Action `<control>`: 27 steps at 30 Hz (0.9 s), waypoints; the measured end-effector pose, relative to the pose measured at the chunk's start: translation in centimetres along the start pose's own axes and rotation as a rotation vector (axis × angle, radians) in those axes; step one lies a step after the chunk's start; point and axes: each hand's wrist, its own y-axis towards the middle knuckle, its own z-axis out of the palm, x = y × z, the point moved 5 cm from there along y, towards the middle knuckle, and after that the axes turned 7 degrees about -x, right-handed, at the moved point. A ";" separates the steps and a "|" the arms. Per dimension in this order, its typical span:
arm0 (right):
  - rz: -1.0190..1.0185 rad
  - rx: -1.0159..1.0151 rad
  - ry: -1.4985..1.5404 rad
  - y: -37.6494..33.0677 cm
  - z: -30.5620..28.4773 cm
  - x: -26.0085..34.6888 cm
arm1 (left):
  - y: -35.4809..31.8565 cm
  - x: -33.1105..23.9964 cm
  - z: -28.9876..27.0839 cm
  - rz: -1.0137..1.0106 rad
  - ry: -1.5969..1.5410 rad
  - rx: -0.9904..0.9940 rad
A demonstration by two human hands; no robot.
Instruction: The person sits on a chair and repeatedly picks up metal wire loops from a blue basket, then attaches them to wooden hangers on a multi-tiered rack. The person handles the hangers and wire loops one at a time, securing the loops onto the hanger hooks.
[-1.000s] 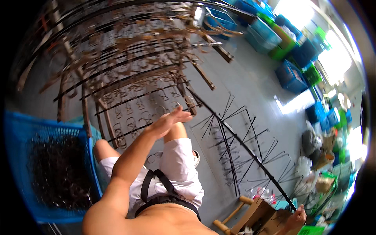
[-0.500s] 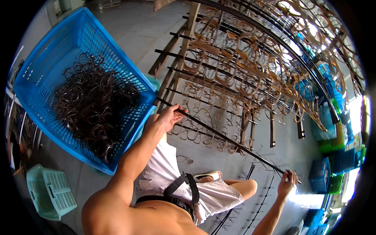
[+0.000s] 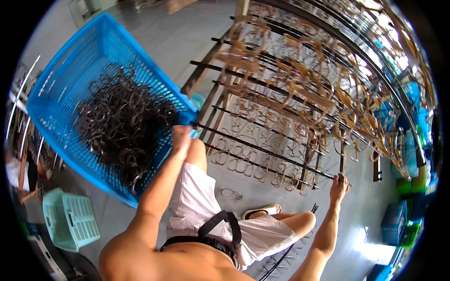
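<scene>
Across the front of the metal drying rack (image 3: 300,84), a long thin black steel rod (image 3: 262,150) lies gripped at both ends, left hand (image 3: 180,136) and right hand (image 3: 338,183) curled shut around it; it looks light, stiff, best held near its tips beside the blue plastic basket (image 3: 65,84).

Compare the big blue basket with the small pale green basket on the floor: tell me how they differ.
The blue basket is far larger than the pale green basket. The blue basket holds a heap of dark eyeglass frames; the pale green basket shows none in view. The left hand is at the blue basket's rim, while the pale green basket stands apart, untouched. Both are perforated plastic baskets.
</scene>
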 end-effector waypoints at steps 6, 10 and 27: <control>0.097 0.086 0.128 -0.2 1.3 -0.9 | 4.9 -3.0 -3.3 -0.006 0.516 -0.333; 0.177 0.086 0.150 -0.4 2.4 0.5 | 13.0 5.6 -4.2 -0.096 0.536 -0.346; 0.722 -0.123 0.246 -7.5 -12.8 11.8 | 6.7 2.7 -6.8 -0.436 -0.486 -0.012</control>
